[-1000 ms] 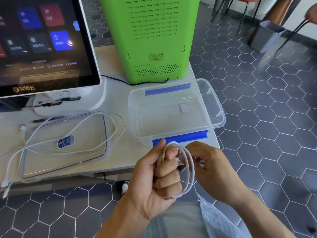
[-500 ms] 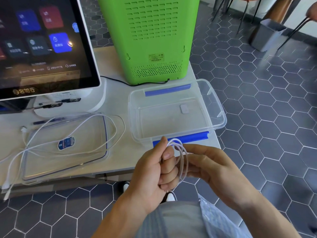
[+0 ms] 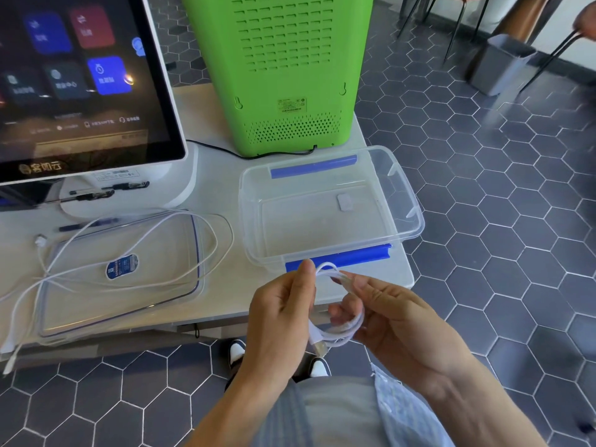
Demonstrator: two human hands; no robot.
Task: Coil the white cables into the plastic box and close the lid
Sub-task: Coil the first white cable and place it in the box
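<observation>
A coiled white cable (image 3: 342,330) hangs between both hands just in front of the table edge, its USB plug pointing down. My left hand (image 3: 280,314) pinches the coil's left side. My right hand (image 3: 396,321) holds its top right, near the other plug. The clear plastic box (image 3: 409,201) with blue clips stands open on the table right behind the hands. Its clear lid (image 3: 96,304) lies flat at the left. A second loose white cable (image 3: 180,227) sprawls over the lid and off the table's left.
A white-framed touchscreen terminal (image 3: 80,85) stands at the back left, a green perforated machine (image 3: 283,69) at the back centre. The box overhangs the table's right edge. Grey hexagon floor tiles, a grey bin (image 3: 500,66) and chair legs lie to the right.
The coil has shrunk into a tighter loop and both hands have lifted slightly toward the box. My left fingers have loosened from a fist to a pinch.
</observation>
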